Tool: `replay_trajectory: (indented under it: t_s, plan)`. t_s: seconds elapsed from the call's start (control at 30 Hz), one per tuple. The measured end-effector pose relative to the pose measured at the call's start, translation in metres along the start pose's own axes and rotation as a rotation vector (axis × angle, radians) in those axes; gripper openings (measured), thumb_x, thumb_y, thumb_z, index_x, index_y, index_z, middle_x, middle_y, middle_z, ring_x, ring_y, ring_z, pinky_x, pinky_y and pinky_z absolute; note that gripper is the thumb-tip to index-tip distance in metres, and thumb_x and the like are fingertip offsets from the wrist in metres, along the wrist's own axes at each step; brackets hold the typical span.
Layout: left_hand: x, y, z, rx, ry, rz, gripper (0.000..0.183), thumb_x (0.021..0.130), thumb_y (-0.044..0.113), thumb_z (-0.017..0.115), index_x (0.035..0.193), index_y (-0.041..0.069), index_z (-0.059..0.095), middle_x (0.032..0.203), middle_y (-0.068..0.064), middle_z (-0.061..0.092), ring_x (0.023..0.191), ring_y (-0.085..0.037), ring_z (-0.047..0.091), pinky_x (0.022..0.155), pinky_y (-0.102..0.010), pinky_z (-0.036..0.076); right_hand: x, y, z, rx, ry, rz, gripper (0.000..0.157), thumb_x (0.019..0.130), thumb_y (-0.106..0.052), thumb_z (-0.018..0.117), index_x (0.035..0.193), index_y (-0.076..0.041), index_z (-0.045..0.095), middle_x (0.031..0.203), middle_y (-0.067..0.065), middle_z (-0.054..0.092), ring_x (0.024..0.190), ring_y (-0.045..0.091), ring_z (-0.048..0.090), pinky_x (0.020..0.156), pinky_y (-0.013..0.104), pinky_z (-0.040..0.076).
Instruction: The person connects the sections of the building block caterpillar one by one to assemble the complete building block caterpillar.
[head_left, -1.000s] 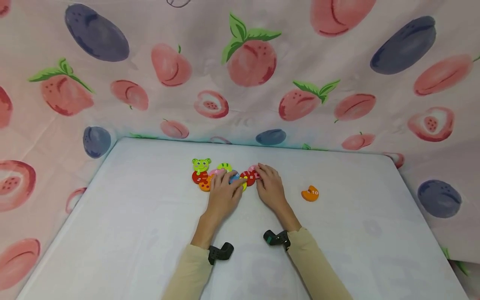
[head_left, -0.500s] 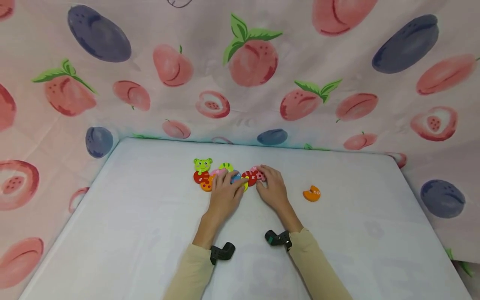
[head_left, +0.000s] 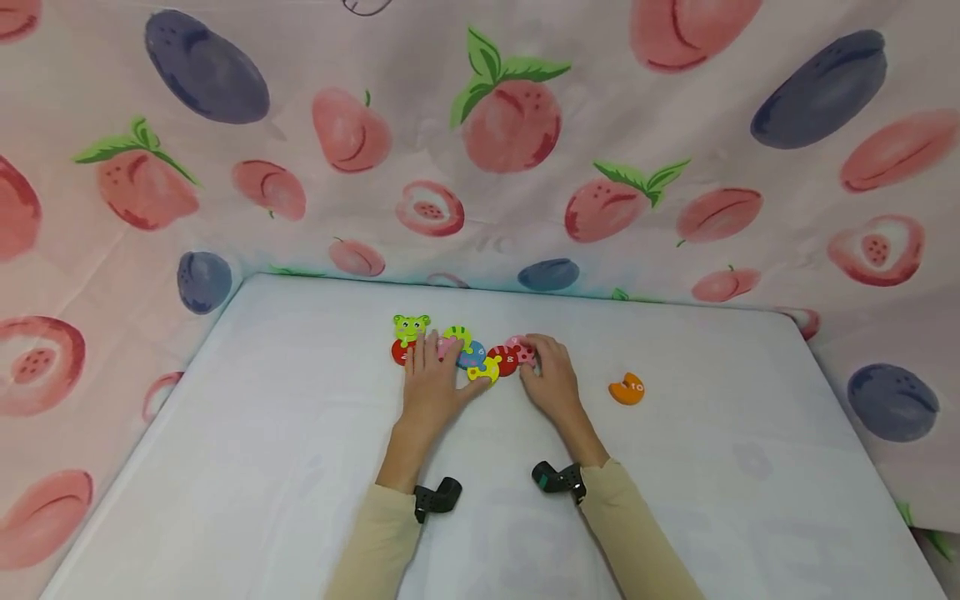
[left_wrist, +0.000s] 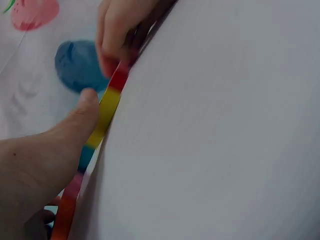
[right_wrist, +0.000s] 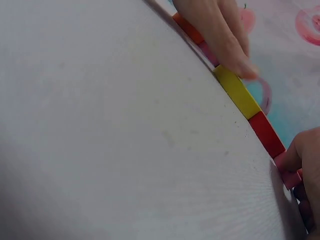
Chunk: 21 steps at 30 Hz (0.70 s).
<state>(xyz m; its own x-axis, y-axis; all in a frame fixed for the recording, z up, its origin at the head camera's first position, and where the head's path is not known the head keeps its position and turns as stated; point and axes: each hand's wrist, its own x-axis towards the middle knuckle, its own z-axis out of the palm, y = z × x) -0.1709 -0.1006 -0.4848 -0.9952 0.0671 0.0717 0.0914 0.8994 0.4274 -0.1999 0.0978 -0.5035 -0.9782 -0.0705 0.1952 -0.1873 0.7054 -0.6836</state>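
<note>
A chain of coloured caterpillar puzzle pieces lies on the white table, with a green animal head piece (head_left: 411, 328) at its left end. Spread fingers of my left hand (head_left: 431, 390) rest over the chain's left part and hide some pieces. Its thumb touches near the yellow piece (head_left: 484, 369). Between them shows a blue piece (head_left: 472, 356). To the right sits a red piece (head_left: 503, 360) marked 8. My right hand (head_left: 553, 379) pinches the pink piece (right_wrist: 287, 170) at the chain's right end between thumb and fingers. Apart lies an orange piece (head_left: 626, 389) marked 10.
The white table (head_left: 300, 467) ends at the back against a fruit-printed cloth (head_left: 495, 225). Black wrist cameras (head_left: 438, 497) are strapped on both forearms, over beige sleeves.
My left hand has shifted left along the chain, uncovering the blue and yellow pieces and covering the orange one near the head. The right hand stays at the pink piece.
</note>
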Motion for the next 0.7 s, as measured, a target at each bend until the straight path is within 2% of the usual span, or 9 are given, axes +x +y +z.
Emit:
replay_trajectory:
  t_s: [0.13, 0.27, 0.43, 0.7]
  plan:
    - [0.002, -0.012, -0.01, -0.008, -0.03, -0.076, 0.086, 0.083, 0.059, 0.064, 0.151, 0.016, 0.034, 0.162, -0.022, 0.012, 0.152, -0.037, 0.005, 0.123, -0.05, 0.012, 0.0, 0.001, 0.0, 0.002, 0.008, 0.005, 0.043, 0.086, -0.013, 0.062, 0.128, -0.011, 0.057, 0.134, 0.009, 0.055, 0.124, 0.027, 0.047, 0.103, 0.046, 0.047]
    - [0.003, -0.017, -0.016, 0.012, -0.051, -0.078, 0.088, 0.085, 0.056, 0.065, 0.152, 0.011, 0.031, 0.161, -0.024, 0.012, 0.152, -0.037, 0.005, 0.123, -0.049, 0.013, 0.001, 0.001, 0.0, 0.0, 0.017, 0.007, 0.041, 0.087, -0.013, 0.062, 0.127, -0.012, 0.057, 0.133, 0.007, 0.056, 0.123, 0.026, 0.047, 0.103, 0.045, 0.047]
    - [0.003, -0.015, -0.019, -0.002, -0.088, -0.096, 0.089, 0.084, 0.052, 0.067, 0.153, 0.01, 0.029, 0.162, -0.024, 0.01, 0.152, -0.038, 0.002, 0.124, -0.05, 0.01, -0.001, 0.0, 0.0, 0.016, 0.017, 0.034, 0.04, 0.086, -0.015, 0.062, 0.125, -0.012, 0.059, 0.13, 0.007, 0.057, 0.121, 0.026, 0.048, 0.101, 0.045, 0.047]
    - [0.004, -0.013, -0.022, 0.007, -0.078, -0.112, 0.089, 0.082, 0.048, 0.072, 0.151, 0.01, 0.033, 0.16, -0.027, 0.014, 0.15, -0.042, 0.009, 0.122, -0.054, 0.015, -0.006, -0.005, -0.001, 0.033, 0.007, 0.047, 0.039, 0.085, -0.015, 0.063, 0.123, -0.011, 0.06, 0.13, 0.008, 0.057, 0.121, 0.027, 0.047, 0.102, 0.047, 0.046]
